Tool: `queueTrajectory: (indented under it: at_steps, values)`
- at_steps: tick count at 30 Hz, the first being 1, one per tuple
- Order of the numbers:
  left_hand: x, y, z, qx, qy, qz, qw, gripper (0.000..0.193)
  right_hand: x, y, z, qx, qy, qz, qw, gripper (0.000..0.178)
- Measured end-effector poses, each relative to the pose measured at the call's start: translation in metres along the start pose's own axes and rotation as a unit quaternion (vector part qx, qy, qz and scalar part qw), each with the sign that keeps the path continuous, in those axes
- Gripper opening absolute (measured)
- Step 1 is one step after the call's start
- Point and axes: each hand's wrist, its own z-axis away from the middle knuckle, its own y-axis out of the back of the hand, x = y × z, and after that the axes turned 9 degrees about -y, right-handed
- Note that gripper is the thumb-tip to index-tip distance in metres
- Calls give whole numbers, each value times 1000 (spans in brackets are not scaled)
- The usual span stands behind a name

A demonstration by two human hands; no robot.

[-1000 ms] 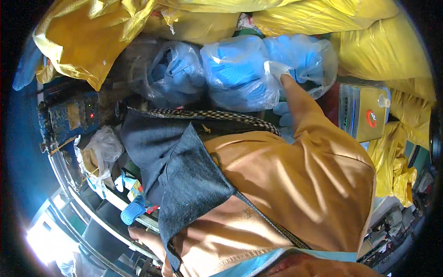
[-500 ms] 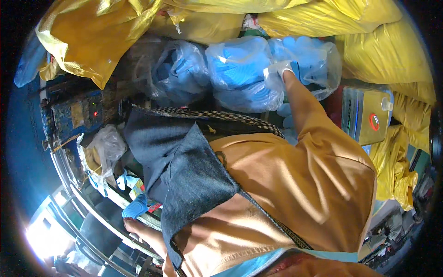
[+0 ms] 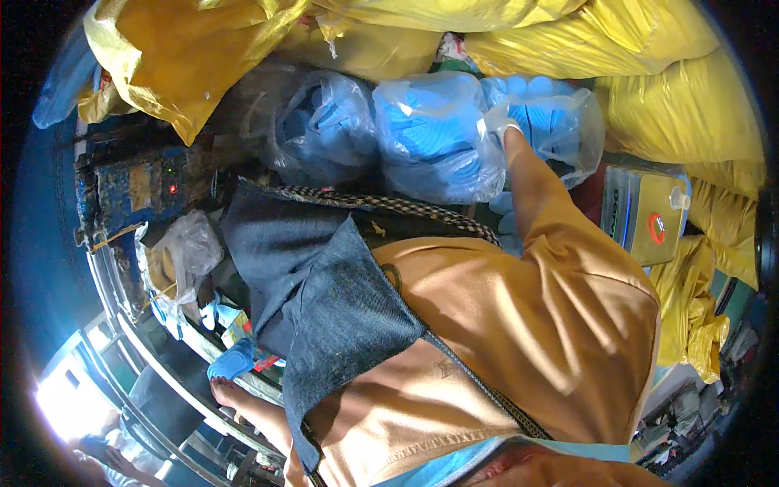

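Note:
At the lower left, my left hand (image 3: 224, 391) is closed at the end of a blue ridged shoe sole (image 3: 233, 359). My right arm stretches up to the clear plastic bags, where my right hand (image 3: 510, 128) has a white covering at its edge. That hand lies between the middle bag (image 3: 434, 138) and the right bag (image 3: 560, 122), against the plastic; its fingers are hidden. Both bags hold blue ridged pieces that look like soles. Left of them stands a third clear bag (image 3: 324, 130) with more blue pieces.
Yellow sacks (image 3: 535, 24) are heaped along the back and right. A clear-lidded box (image 3: 649, 213) with a red ring stands right of my arm. At the left are a worn machine box (image 3: 134, 191) with a red light and curved metal rails (image 3: 146, 349). A dark apron (image 3: 349, 308) covers my front.
The view has shifted slightly. My right hand's white covering shows less now, with more of it behind the plastic. My left hand still has the blue sole, a little further left and up.

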Motion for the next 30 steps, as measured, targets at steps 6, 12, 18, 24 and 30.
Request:
queueTrajectory:
  at_steps: [6,12,18,24,30]
  values:
    - [-3,3,-3,-5,6,7,1000,44,14,-4,7,2,-13,-12,1000,48]
    - [-8,13,-43,-65,-104,-64,990,39,80,-15,27,-4,-80,-69,994,48]
    - [7,-23,-40,-98,-168,-20,981,32,156,3,57,18,-135,-193,972,48]
    - [74,-92,-15,-174,-273,16,946,31,204,48,84,39,-57,-471,879,48]
    - [188,-137,106,-226,-294,123,920,34,130,149,186,-160,146,-683,698,47]
